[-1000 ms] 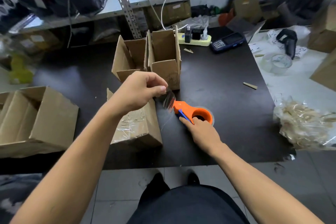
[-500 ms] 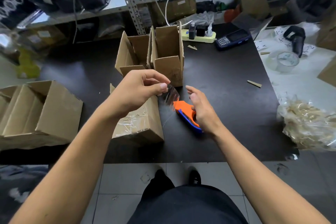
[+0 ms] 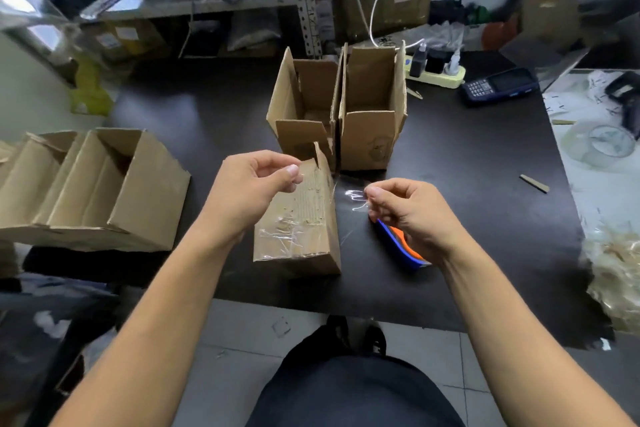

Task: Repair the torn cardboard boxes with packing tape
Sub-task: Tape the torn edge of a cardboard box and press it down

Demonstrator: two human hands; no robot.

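Now a strip of clear packing tape [image 3: 348,196] hangs stretched between the two hands, above the near edge of the dark desk [image 3: 485,218] and just right of the taped cardboard box [image 3: 298,218] lying on its side. The left hand [image 3: 249,194] pinches one end between thumb and fingertips over that box's torn top edge, its grip closed on the tape as it was half a second ago. The right hand [image 3: 412,215], which then hovered with straight fingers over the dispenser and a second ago pressed on it, has risen and now pinches the tape's other end, fingers curled. The orange and blue tape dispenser [image 3: 398,246] lies free on the desk beneath that hand, partly hidden by it. Behind the taped box stand two open upright boxes [image 3: 370,114] side by side, touching. To the left, a larger open box [image 3: 114,191] lies tipped at the desk's edge. Farther back sit a power strip [image 3: 436,76] and a dark handheld scanner [image 3: 498,87].
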